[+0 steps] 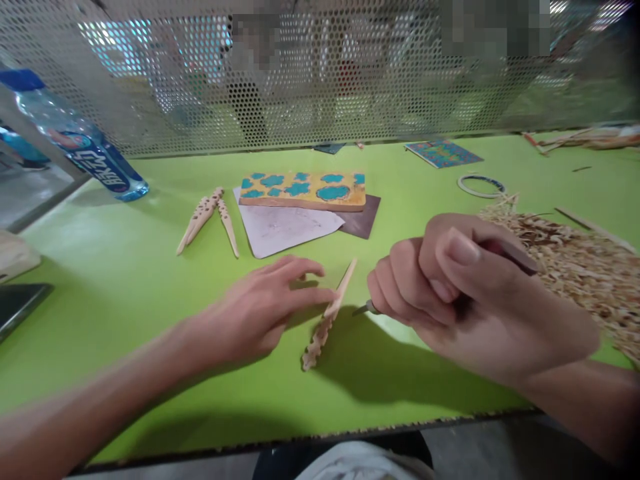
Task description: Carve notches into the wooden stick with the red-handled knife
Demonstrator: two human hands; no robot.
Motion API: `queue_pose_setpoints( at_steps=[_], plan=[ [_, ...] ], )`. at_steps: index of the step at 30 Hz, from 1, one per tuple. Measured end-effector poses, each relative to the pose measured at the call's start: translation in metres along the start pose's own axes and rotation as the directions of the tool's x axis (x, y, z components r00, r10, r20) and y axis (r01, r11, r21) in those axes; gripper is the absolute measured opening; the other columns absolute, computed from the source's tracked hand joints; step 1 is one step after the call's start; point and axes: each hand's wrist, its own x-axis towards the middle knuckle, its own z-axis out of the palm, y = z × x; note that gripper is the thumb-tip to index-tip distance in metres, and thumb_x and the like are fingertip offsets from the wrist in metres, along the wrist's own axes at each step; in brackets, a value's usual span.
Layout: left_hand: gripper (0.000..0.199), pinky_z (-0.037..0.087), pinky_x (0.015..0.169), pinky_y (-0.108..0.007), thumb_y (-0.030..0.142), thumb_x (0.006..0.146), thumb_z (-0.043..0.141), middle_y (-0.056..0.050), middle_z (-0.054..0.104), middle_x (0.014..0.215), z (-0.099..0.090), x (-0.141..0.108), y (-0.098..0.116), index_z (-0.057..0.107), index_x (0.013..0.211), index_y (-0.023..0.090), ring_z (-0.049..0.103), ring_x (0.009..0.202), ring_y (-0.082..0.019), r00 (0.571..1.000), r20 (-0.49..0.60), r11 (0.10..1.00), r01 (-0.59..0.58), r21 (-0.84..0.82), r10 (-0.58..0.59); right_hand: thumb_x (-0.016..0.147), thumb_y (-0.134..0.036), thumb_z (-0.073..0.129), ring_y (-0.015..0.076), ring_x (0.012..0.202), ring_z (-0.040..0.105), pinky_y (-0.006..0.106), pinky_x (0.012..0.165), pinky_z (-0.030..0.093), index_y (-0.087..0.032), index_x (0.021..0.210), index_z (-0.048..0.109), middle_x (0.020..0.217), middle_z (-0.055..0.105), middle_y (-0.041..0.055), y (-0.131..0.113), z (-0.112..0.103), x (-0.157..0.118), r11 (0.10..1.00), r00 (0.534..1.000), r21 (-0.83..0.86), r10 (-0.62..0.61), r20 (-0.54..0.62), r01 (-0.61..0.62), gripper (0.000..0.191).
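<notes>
A pale carved wooden stick (327, 320) lies aslant on the green table, pointed at its far end and notched along its near half. The index fingertip of my left hand (270, 303) rests at its middle; the other fingers are loosely apart, the thumb partly hidden. My right hand (440, 287) is wrapped round a carving knife (371, 307) with a dark reddish handle. Its short blade points left, near the stick but apart from it. Further back stand or lie several similar carved sticks (204, 217), grouped with their notched ends together.
A yellow block with teal patches (300, 190) sits over white paper (280, 230) and a dark sheet (365, 217). Wood shavings (575, 263) pile at right, near a ring (481, 186). A water bottle (85, 143) leans at left; a dark device (20, 307) lies at the left edge.
</notes>
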Motion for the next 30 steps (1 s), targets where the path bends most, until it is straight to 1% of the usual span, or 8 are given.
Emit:
queue_pose_setpoints(
  at_steps=[2, 4, 8, 15, 18, 21, 26, 30],
  plan=[
    [0.057, 0.045, 0.109, -0.044, 0.001, 0.089, 0.050, -0.009, 0.053, 0.148, 0.000, 0.003, -0.007, 0.063, 0.134, 0.033, 0.050, 0.132, -0.027, 0.994, 0.059, 0.995, -0.098, 0.022, 0.096, 0.091, -0.036, 0.072, 0.0064, 0.037, 0.035, 0.027, 0.041, 0.031, -0.019, 0.054, 0.041, 0.043, 0.039, -0.0069, -0.003, 0.000, -0.001, 0.999, 0.999, -0.003, 0.033, 0.013, -0.033, 0.052],
    [0.052, 0.044, 0.111, -0.047, 0.004, 0.091, 0.052, -0.010, 0.052, 0.149, 0.000, 0.005, -0.009, 0.065, 0.133, 0.033, 0.047, 0.134, -0.029, 0.987, 0.077, 0.989, -0.145, 0.020, 0.143, 0.090, -0.038, 0.075, 0.0065, 0.037, 0.037, 0.027, 0.042, 0.034, -0.018, 0.051, 0.040, 0.042, 0.040, -0.0067, -0.007, 0.001, -0.002, 0.998, 0.998, -0.007, 0.063, 0.019, -0.063, 0.056],
    [0.027, 0.046, 0.108, -0.042, 0.018, 0.100, 0.052, -0.013, 0.056, 0.140, -0.001, 0.007, -0.003, 0.072, 0.116, 0.024, 0.049, 0.130, -0.027, 0.988, 0.089, 0.991, -0.125, -0.048, 0.128, 0.085, -0.045, 0.079, 0.0062, 0.035, 0.035, 0.026, 0.041, 0.032, -0.018, 0.046, 0.033, 0.038, 0.035, -0.0072, -0.013, 0.007, -0.002, 0.991, 0.991, -0.014, 0.132, 0.029, -0.131, 0.066],
    [0.013, 0.045, 0.105, -0.039, 0.018, 0.098, 0.057, -0.010, 0.067, 0.121, -0.003, 0.007, 0.004, 0.070, 0.099, 0.019, 0.054, 0.120, -0.025, 0.984, 0.070, 0.978, -0.152, -0.143, 0.163, 0.083, -0.056, 0.077, 0.0090, 0.038, 0.034, 0.029, 0.042, 0.031, -0.021, 0.046, 0.035, 0.038, 0.032, -0.0066, -0.012, 0.014, -0.002, 0.965, 0.962, -0.041, 0.260, 0.078, -0.257, 0.066],
    [0.012, 0.047, 0.101, -0.037, 0.016, 0.097, 0.058, -0.008, 0.071, 0.109, 0.001, 0.006, 0.001, 0.070, 0.098, 0.019, 0.056, 0.114, -0.024, 0.990, 0.050, 0.967, -0.121, -0.223, 0.135, 0.083, -0.054, 0.077, 0.0103, 0.045, 0.038, 0.030, 0.046, 0.034, -0.021, 0.048, 0.043, 0.045, 0.040, -0.0052, -0.011, 0.016, -0.002, 0.956, 0.951, -0.067, 0.291, 0.109, -0.285, 0.059],
    [0.013, 0.048, 0.100, -0.035, 0.015, 0.095, 0.061, -0.006, 0.072, 0.109, 0.005, 0.007, -0.001, 0.073, 0.095, 0.021, 0.059, 0.111, -0.022, 0.995, 0.021, 0.946, -0.086, -0.314, 0.097, 0.083, -0.051, 0.078, 0.0109, 0.049, 0.041, 0.030, 0.049, 0.037, -0.021, 0.050, 0.047, 0.049, 0.043, -0.0047, -0.009, 0.019, -0.002, 0.952, 0.946, -0.067, 0.303, 0.112, -0.297, 0.054],
    [0.011, 0.050, 0.096, -0.034, 0.012, 0.089, 0.069, -0.005, 0.073, 0.101, 0.009, 0.011, 0.000, 0.077, 0.087, 0.020, 0.060, 0.108, -0.021, 1.000, -0.013, 0.919, -0.030, -0.392, 0.027, 0.088, -0.050, 0.073, 0.0076, 0.037, 0.029, 0.028, 0.041, 0.029, -0.021, 0.046, 0.032, 0.038, 0.028, -0.0080, -0.006, 0.024, -0.002, 0.953, 0.949, 0.062, 0.287, 0.132, -0.297, 0.065],
    [0.014, 0.052, 0.091, -0.032, 0.007, 0.086, 0.068, -0.004, 0.073, 0.099, 0.011, 0.013, 0.003, 0.076, 0.082, 0.018, 0.062, 0.104, -0.019, 0.999, -0.031, 0.901, 0.016, -0.433, -0.032, 0.086, -0.049, 0.075, 0.0073, 0.036, 0.027, 0.029, 0.042, 0.030, -0.021, 0.046, 0.031, 0.037, 0.028, -0.0087, -0.002, 0.028, -0.002, 0.946, 0.942, 0.086, 0.299, 0.153, -0.314, 0.066]
  ],
)
